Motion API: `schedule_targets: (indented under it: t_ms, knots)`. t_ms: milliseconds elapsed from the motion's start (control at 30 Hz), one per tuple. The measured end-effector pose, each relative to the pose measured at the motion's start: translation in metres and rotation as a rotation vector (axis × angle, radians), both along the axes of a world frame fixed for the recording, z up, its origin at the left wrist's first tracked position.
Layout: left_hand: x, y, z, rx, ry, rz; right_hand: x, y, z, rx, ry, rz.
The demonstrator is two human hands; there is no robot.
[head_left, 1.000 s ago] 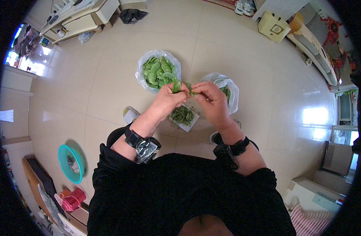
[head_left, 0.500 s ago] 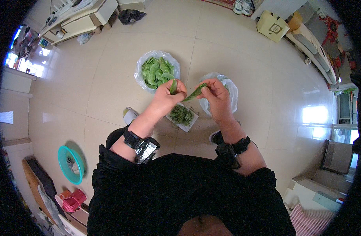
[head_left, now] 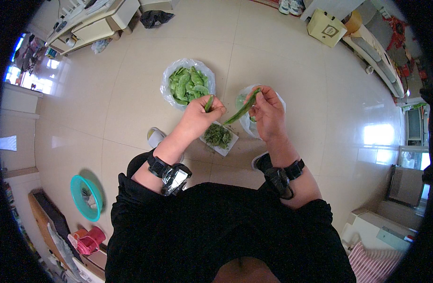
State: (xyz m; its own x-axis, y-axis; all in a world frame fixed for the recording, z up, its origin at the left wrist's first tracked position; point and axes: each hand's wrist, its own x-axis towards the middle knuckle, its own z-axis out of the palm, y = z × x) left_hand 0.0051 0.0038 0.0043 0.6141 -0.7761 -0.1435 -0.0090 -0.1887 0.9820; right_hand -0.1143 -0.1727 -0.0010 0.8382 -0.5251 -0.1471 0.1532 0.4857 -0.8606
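My right hand (head_left: 270, 112) pinches a long flat green bean pod (head_left: 242, 111), which slants down toward my left hand. My left hand (head_left: 202, 116) is closed on another green bean pod (head_left: 209, 104), whose tip sticks up between thumb and fingers. Just beyond the left hand stands a bowl lined with a clear plastic bag (head_left: 164, 87), full of flat green bean pods (head_left: 184, 87). Under my right hand is a second plastic bag (head_left: 280, 107) with some green inside, mostly hidden. Between my feet, green trimmings (head_left: 218, 136) lie heaped on a white sheet (head_left: 223, 151).
A turquoise basin (head_left: 78, 198) and a pink-red jug (head_left: 90, 239) stand at the left. Far left are a white cabinet (head_left: 96, 32) and a black plastic bag (head_left: 155, 19). A cream bag (head_left: 326, 29) sits at the far right. My shoe (head_left: 155, 137) flanks the trimmings.
My right hand has moved up and to the right, drawing its bean pod away from the left hand, so more of the pod shows. The left hand has barely moved.
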Motion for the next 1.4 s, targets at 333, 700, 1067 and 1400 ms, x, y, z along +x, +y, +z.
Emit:
schedule_targets:
  t_ms: [333,700,1067,1400]
  knots:
    - [-0.001,0.002,0.005,-0.017,0.074,-0.085,-0.001,-0.002,0.001,0.018,0.013,0.007]
    - [-0.004,0.002,-0.005,0.183,0.138,-0.180,-0.006,0.000,-0.021,-1.029,0.457,0.206]
    - [-0.010,0.004,0.001,0.243,0.147,-0.463,0.012,0.014,-0.027,-0.522,0.178,0.215]
    - [0.001,0.007,0.009,-0.145,0.697,-0.102,0.010,0.013,-0.014,-0.530,0.279,0.399]
